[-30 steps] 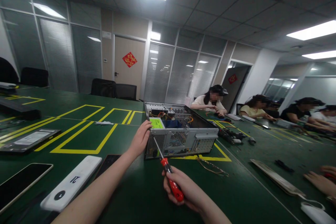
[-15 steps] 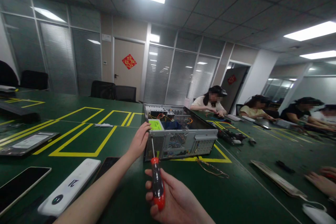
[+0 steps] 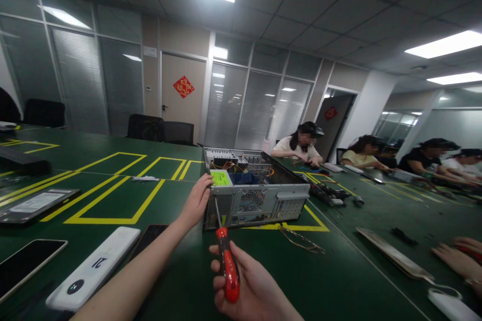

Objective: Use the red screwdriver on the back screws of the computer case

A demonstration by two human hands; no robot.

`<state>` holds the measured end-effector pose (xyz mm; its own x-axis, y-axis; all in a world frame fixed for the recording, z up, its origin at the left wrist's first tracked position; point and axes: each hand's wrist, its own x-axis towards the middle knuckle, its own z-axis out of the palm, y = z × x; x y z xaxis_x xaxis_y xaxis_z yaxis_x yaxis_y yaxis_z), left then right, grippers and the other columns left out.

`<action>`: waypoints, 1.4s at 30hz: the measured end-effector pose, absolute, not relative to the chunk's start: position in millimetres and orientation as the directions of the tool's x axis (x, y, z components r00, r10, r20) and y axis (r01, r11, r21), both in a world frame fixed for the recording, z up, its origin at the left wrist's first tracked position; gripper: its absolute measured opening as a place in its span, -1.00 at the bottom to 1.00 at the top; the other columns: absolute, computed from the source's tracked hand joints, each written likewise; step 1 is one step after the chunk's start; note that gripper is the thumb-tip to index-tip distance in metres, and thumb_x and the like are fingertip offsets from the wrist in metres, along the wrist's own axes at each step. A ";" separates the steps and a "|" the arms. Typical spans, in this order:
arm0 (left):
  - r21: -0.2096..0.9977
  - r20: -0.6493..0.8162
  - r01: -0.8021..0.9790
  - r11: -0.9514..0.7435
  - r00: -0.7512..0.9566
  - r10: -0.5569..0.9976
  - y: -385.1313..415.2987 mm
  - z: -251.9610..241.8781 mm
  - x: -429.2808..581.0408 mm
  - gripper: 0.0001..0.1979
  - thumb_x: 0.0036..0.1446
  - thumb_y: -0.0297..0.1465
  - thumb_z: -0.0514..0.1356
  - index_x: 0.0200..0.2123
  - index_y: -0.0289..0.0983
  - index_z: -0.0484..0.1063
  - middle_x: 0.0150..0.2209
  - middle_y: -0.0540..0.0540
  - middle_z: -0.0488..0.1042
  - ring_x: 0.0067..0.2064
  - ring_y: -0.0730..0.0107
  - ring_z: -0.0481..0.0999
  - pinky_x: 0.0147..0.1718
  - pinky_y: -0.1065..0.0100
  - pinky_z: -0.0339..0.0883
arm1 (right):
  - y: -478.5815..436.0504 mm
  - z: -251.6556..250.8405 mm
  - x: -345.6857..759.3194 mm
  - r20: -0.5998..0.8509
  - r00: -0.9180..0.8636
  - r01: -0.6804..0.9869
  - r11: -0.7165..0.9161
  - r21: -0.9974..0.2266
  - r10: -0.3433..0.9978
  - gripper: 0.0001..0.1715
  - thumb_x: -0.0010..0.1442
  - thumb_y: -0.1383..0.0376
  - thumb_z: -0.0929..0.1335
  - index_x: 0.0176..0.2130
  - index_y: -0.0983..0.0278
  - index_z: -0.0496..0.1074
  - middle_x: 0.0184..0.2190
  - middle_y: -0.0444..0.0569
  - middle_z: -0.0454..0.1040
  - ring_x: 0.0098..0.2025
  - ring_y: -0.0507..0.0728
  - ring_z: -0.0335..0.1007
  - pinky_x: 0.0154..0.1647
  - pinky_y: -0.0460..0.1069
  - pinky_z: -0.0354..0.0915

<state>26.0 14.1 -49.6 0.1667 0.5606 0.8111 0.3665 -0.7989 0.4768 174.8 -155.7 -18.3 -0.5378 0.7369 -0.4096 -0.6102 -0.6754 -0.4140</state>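
An opened computer case (image 3: 273, 203) lies on the green table, its rear panel facing me and wires showing inside. My left hand (image 3: 198, 199) grips its near left corner, fingers over the top edge beside the power supply with a yellow-green label (image 3: 221, 177). In my right hand (image 3: 244, 281) is a red and black screwdriver (image 3: 228, 266), fingers closed around the handle. Its shaft points up and away, with the tip at the perforated power supply panel on the left of the case. Whether the tip sits in a screw is too small to tell.
Left of my arm lie a white power bank (image 3: 94, 268), a phone (image 3: 28, 271) and a hard drive (image 3: 39, 204). A loose wire loop (image 3: 301, 241) lies before the case. At right are another phone (image 3: 393, 253) and a person's hands (image 3: 457, 258). Several people sit along the table.
The screwdriver handle has turned in my right hand, showing more red now, and its shaft leans slightly more to the left. My left hand stays on the case corner. The view shifts slightly.
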 end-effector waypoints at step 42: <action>0.457 0.822 0.369 -0.809 0.173 0.543 14.9 -48.9 26.8 -0.72 0.27 -0.35 -0.14 -0.05 -0.24 0.26 0.09 -0.18 0.27 0.23 0.25 0.13 0.20 0.05 0.01 | -148.5 -26.4 175.9 -0.504 -0.417 -0.685 -0.626 -0.372 0.756 -0.62 0.17 0.10 0.25 -0.19 0.35 0.37 -0.50 -0.06 0.41 -0.50 0.03 0.34 -0.56 -0.11 0.28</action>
<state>26.8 14.9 -48.9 0.1732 0.5427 0.8219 0.3691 -0.8094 0.4567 175.9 -148.5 -26.4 -0.4172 0.7561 -0.5043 -0.6853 -0.6261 -0.3720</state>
